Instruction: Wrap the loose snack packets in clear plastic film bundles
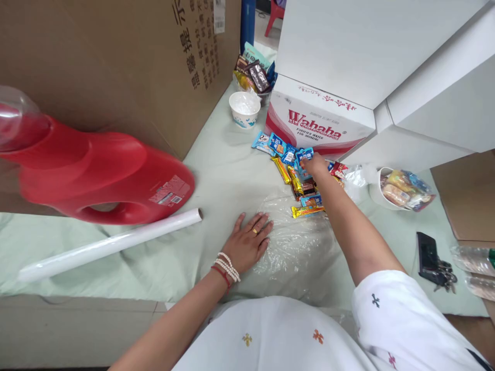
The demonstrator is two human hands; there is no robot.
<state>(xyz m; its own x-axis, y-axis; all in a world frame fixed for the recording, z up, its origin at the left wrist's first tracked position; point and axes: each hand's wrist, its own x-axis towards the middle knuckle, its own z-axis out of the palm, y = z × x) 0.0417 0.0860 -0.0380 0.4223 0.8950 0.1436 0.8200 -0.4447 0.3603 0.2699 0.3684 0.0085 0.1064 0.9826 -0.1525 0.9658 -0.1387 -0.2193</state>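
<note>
right hand (316, 164) first: fingers drawn in narrow on a blue packet (304, 154), looks like a pinch from above, thumb partly hidden so i can't tell if it's lifted. packet sits in the snack pile at the foot of the printed white carton (320, 121); my guess is a top grip suits it since the neighbours lie so tight. yellow wrappers (281, 170) lie just in front, some at a slant.

left hand (247, 245) is flat, palm down, fingers a little spread, holding nothing i can see. fingertips rest at the edge of a thin plastic film (290, 252), probably to steady it or just to lean; can't tell which. the film runs up toward the pile, bit of glare on it.

surface: bench (220, 175) under a pale green cloth, creased. on my left a red jug (104, 175) stands against a big brown box (116, 62), white roll (116, 245) lying slantwise in front, likely put there to stay out of the way. paper bowl (245, 116) near the far end, snack bowl (265, 95) behind it. filled white tub (377, 193) to the right of the pile, then a black phone-like thing (426, 250) with keys (444, 275), touching or nearly

room: tiled floor (77, 330) below, red stool (274, 18) at the back, mostly cut off
</note>
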